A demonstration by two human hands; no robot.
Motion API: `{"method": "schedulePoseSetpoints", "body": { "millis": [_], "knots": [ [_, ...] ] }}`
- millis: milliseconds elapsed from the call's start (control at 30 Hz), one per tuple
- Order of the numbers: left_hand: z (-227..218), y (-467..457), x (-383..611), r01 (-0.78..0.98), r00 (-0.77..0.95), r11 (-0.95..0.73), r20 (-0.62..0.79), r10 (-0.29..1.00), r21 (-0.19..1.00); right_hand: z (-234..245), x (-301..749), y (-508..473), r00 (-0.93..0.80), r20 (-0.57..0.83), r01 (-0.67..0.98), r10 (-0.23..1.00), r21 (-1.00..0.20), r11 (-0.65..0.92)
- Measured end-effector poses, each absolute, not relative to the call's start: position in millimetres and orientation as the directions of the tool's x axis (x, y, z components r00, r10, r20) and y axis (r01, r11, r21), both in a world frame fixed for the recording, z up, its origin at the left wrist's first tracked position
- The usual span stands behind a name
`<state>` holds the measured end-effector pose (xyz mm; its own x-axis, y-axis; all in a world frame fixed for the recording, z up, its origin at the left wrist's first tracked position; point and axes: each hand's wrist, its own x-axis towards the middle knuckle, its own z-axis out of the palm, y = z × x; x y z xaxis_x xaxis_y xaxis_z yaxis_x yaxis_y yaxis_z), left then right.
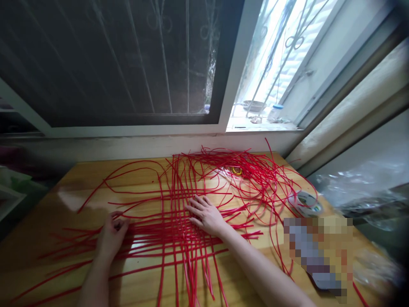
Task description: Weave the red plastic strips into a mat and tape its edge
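Long thin red strands cross over and under each other in a loose woven grid (175, 238) on the wooden table. My left hand (115, 230) is at the grid's left side, its fingers curled in a pinch. One red strand (140, 205) runs from those fingertips towards the upright strands; the exact grip is partly hidden. Over the right part of the weave lies my right hand (204, 215), palm down with fingers spread, resting on the crossings. Loose strand ends stick out on both sides and towards me.
A tangled heap of red strands (243, 164) covers the table's back right, with a yellow ring-shaped item (236, 170) among them. A roll of clear tape (306, 204) stands at the right, near a blurred-out object (316, 256). Behind the wooden table (76, 192) is a barred window.
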<state>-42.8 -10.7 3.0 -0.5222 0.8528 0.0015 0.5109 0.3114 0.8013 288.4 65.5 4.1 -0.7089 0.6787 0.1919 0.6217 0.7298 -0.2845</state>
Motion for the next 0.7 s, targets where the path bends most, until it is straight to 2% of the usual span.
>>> {"method": "schedulePoseSetpoints", "body": {
  "millis": [233,333,400,533,700],
  "knots": [
    [12.2,-10.3,-46.8,0.665,-0.263,0.297,-0.157,0.952,0.685,2.5,288.1,65.9,-0.706,0.198,0.621,0.68,-0.288,0.729],
    [12.1,-11.1,-46.1,0.729,-0.221,0.282,-0.175,0.959,0.624,1.7,288.1,65.9,-0.706,0.195,0.62,0.68,-0.292,0.728],
    [10.8,-11.1,-46.1,0.766,-0.212,0.248,-0.131,0.968,0.593,1.7,288.1,65.9,-0.704,0.197,0.622,0.682,-0.291,0.727],
    [6.2,-10.1,-48.6,0.831,-0.185,0.108,0.088,0.979,0.546,2.2,287.7,65.8,-0.7,0.211,0.625,0.682,-0.282,0.728],
    [4.8,-10.2,-47.6,0.89,-0.129,0.089,0.06,0.99,0.446,2.1,287.9,65.8,-0.701,0.211,0.625,0.681,-0.278,0.73]
  ]
}}
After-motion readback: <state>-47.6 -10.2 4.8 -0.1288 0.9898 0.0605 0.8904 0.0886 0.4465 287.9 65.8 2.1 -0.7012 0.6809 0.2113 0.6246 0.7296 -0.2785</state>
